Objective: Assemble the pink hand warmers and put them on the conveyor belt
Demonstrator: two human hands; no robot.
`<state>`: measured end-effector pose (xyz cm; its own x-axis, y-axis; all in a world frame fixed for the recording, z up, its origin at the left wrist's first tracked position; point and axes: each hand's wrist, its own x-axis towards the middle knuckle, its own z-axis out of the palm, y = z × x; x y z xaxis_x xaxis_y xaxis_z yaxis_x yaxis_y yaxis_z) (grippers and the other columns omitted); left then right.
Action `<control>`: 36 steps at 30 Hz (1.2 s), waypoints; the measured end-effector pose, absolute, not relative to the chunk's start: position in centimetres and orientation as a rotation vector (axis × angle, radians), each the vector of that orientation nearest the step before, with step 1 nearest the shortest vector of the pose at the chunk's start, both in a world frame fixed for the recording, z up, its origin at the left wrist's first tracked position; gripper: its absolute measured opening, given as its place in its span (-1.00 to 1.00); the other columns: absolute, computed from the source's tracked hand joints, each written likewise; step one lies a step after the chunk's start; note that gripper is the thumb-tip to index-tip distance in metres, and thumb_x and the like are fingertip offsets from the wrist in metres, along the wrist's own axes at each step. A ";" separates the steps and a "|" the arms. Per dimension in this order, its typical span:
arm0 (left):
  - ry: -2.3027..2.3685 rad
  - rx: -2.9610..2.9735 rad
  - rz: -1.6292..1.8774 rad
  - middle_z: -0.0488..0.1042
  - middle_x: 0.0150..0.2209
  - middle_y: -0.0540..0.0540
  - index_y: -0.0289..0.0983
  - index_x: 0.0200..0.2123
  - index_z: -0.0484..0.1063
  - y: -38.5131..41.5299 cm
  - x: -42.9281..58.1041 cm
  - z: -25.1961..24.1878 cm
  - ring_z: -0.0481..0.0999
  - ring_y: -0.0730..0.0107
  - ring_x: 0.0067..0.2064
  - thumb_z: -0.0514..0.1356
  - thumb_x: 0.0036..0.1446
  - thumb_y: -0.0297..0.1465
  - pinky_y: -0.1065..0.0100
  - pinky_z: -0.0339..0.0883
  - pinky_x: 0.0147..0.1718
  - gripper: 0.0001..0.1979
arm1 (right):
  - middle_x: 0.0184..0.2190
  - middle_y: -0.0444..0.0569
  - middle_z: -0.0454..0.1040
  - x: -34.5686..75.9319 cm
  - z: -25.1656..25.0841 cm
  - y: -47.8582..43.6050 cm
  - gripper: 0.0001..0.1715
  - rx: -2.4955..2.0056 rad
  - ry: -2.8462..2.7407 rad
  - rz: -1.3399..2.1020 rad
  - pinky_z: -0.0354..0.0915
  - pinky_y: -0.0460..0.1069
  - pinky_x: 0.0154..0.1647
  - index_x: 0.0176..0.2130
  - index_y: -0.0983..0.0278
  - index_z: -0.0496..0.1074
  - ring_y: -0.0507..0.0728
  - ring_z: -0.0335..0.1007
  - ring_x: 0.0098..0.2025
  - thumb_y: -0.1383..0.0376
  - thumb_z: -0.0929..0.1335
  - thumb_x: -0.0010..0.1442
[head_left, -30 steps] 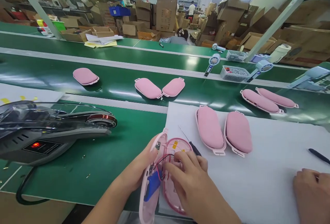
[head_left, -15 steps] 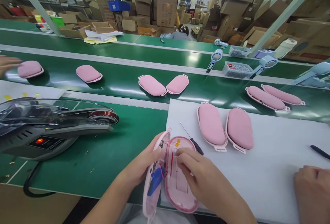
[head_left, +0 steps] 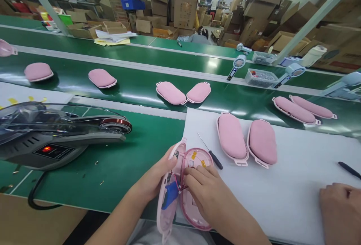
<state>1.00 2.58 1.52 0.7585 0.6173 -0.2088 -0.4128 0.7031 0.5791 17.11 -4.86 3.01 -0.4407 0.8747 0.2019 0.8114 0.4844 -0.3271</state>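
Observation:
My left hand [head_left: 159, 171] grips the left half [head_left: 166, 215] of an opened pink case, tilted up, with a blue part [head_left: 170, 195] and thin wires inside. The right half [head_left: 194, 215] lies beside it, hollow side up, with yellow tape pieces near its top. My right hand [head_left: 201, 184] reaches over this half, fingers bent together at the wires near the seam; what the fingertips pinch is hidden. Just right of the case, a dark-handled screwdriver [head_left: 215, 159] rests on the white sheet [head_left: 299, 184]. Two closed pink cases [head_left: 231, 136] stand side by side behind it.
At the left sits a grey and clear machine [head_left: 70, 139] with a red light. More pink cases [head_left: 170, 93] lie along the green belt [head_left: 135, 87]. Small fans [head_left: 239, 61] and a parts box [head_left: 261, 78] are farther back. Another person's hand [head_left: 340, 211] rests at the right edge.
My right hand has moved left, toward the wires at the seam between the case halves. The view has shifted slightly, and another pink piece shows at the far left; the other person's hand there is gone.

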 end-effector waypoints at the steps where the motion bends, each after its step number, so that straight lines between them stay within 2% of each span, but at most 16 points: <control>1: 0.415 0.530 0.592 0.60 -0.31 -0.09 -0.23 0.16 0.28 2.5 1.0 1.5 0.56 0.32 -0.32 0.21 0.16 -0.29 0.31 0.34 -0.22 -0.50 | -0.31 -0.07 0.40 17.2 3.1 -4.9 -0.70 -1.414 -2.395 0.275 0.12 0.02 -0.19 -0.33 0.27 0.28 0.10 0.18 -0.32 0.64 0.20 0.09; 5: 0.459 0.559 0.593 0.60 -0.23 -0.13 -0.22 0.22 0.20 2.5 1.0 1.3 0.57 0.27 -0.31 0.22 0.14 -0.27 0.26 0.34 -0.19 -0.41 | -0.39 -0.10 0.33 17.6 3.3 -5.3 -0.68 -1.451 -2.350 0.418 0.11 -0.01 -0.24 -0.38 0.26 0.24 0.09 0.15 -0.36 0.65 0.19 0.00; 10: 0.453 0.591 0.590 0.51 0.01 -0.20 -0.19 0.29 0.07 2.5 0.9 1.3 0.54 0.14 -0.10 0.26 0.10 -0.26 0.23 0.30 -0.11 -0.28 | -0.44 -0.11 0.32 17.2 2.6 -5.4 -0.79 -1.438 -2.296 0.311 0.08 -0.01 -0.23 -0.41 0.26 0.28 0.09 0.13 -0.36 0.56 0.28 0.03; 13: 0.433 0.586 0.597 0.49 0.03 -0.19 -0.17 0.30 0.04 2.4 0.9 1.2 0.57 0.22 -0.20 0.24 0.13 -0.29 0.26 0.30 -0.16 -0.29 | -0.49 -0.10 0.35 16.5 1.5 -5.1 -0.88 -1.429 -2.266 0.080 0.04 0.03 -0.23 -0.38 0.27 0.37 0.11 0.14 -0.37 0.48 0.31 0.10; 15: 0.430 0.575 0.607 0.48 0.06 -0.18 -0.16 0.30 0.05 2.3 0.9 1.1 0.57 0.27 -0.25 0.22 0.14 -0.32 0.28 0.30 -0.20 -0.31 | -0.54 -0.11 0.34 16.4 0.8 -5.0 -0.84 -1.411 -2.241 -0.002 0.02 0.03 -0.25 -0.41 0.27 0.39 0.11 0.13 -0.41 0.49 0.29 0.14; 19: 0.420 0.570 0.621 0.48 0.06 -0.18 -0.17 0.28 0.09 2.3 0.8 0.5 0.55 0.21 -0.16 0.20 0.15 -0.32 0.26 0.29 -0.14 -0.35 | -0.58 -0.15 0.31 17.0 0.8 -5.0 -0.80 -1.377 -2.229 0.017 0.06 -0.01 -0.32 -0.46 0.26 0.41 0.06 0.15 -0.46 0.48 0.32 0.15; 22: 0.389 0.595 0.612 0.52 -0.02 -0.18 -0.19 0.26 0.12 2.2 0.9 0.5 0.55 0.24 -0.21 0.19 0.16 -0.29 0.26 0.31 -0.18 -0.39 | -0.52 -0.15 0.38 17.6 2.0 -4.8 -0.78 -1.378 -2.185 0.184 0.12 -0.06 -0.37 -0.44 0.25 0.45 0.03 0.24 -0.45 0.51 0.32 0.14; 26: 0.384 0.623 0.632 0.54 -0.08 -0.17 -0.22 0.20 0.24 2.1 1.0 0.9 0.54 0.27 -0.23 0.19 0.16 -0.26 0.27 0.31 -0.14 -0.46 | -0.34 -0.15 0.51 17.7 4.3 -4.3 -0.61 -1.433 -2.035 0.638 0.24 -0.11 -0.31 -0.44 0.23 0.47 0.00 0.40 -0.32 0.63 0.22 0.08; 28: 0.378 0.631 0.632 0.56 -0.13 -0.15 -0.22 0.19 0.25 2.2 0.9 1.1 0.54 0.28 -0.25 0.21 0.15 -0.23 0.27 0.31 -0.14 -0.45 | -0.40 -0.21 0.53 17.6 5.4 -3.9 -0.57 -1.480 -1.976 0.826 0.25 -0.12 -0.29 -0.43 0.21 0.48 -0.01 0.41 -0.35 0.66 0.21 0.02; 31: 0.360 0.648 0.605 0.57 -0.20 -0.12 -0.18 0.21 0.22 2.2 0.8 1.1 0.54 0.27 -0.23 0.23 0.12 -0.20 0.29 0.32 -0.16 -0.40 | -0.52 -0.25 0.50 17.4 6.3 -3.3 -0.64 -1.634 -1.862 0.976 0.19 -0.13 -0.41 -0.46 0.18 0.51 -0.02 0.35 -0.46 0.59 0.27 0.02; 33: 0.356 0.653 0.594 0.56 -0.18 -0.12 -0.16 0.21 0.22 2.1 0.7 1.0 0.53 0.27 -0.20 0.26 0.10 -0.21 0.30 0.32 -0.15 -0.38 | -0.56 -0.24 0.48 17.1 6.6 -2.9 -0.71 -1.700 -1.771 1.042 0.15 -0.13 -0.47 -0.49 0.18 0.51 -0.01 0.30 -0.49 0.52 0.31 0.04; 36: 0.356 0.643 0.588 0.52 -0.10 -0.14 -0.14 0.20 0.22 1.9 0.8 0.9 0.52 0.24 -0.15 0.27 0.08 -0.20 0.26 0.29 -0.08 -0.38 | -0.53 -0.21 0.48 16.7 6.6 -2.4 -0.68 -1.672 -1.642 1.189 0.17 -0.14 -0.51 -0.47 0.20 0.52 -0.03 0.28 -0.54 0.52 0.26 0.04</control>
